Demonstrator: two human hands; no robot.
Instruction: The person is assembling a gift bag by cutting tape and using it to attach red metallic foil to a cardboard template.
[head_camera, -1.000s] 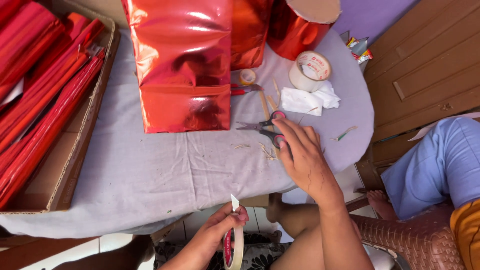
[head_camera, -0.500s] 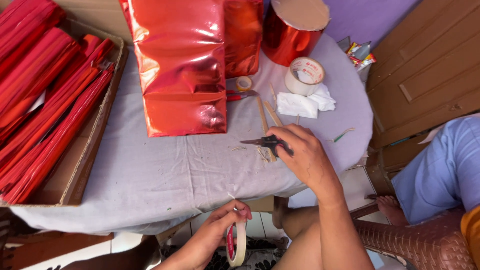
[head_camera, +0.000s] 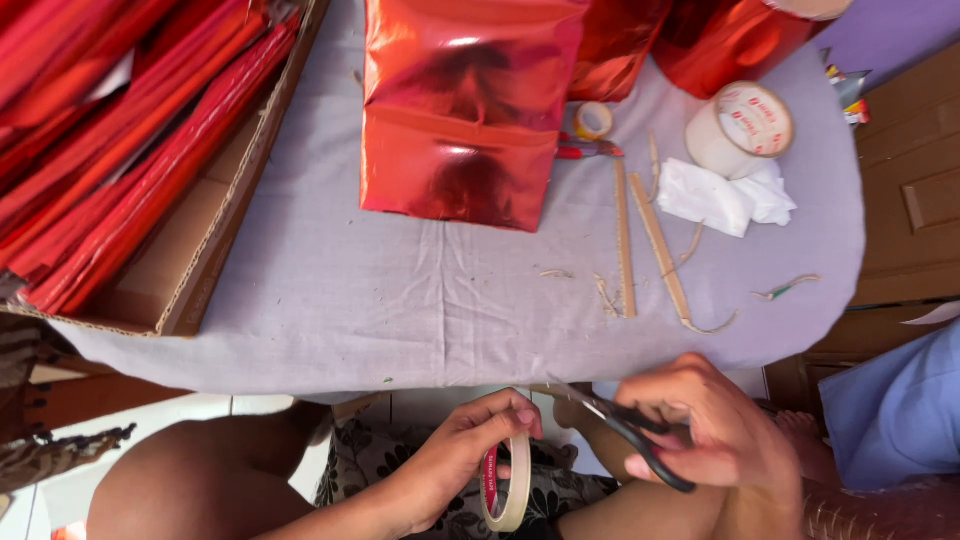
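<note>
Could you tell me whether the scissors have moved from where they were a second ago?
Yes. The scissors lay on the grey tablecloth beside the wooden sticks; now the right hand holds them off the table's near edge, close to the tape roll in the left hand.

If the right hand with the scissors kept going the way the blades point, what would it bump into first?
The right hand holds black-handled scissors with the tips aimed left toward the left hand. The tape roll and the fingers pinching it would probably come first, though depth is hard to judge.

Bright, even daylight; glare on the red foil bag (head_camera: 460, 110); slight blur at the edges.
</note>
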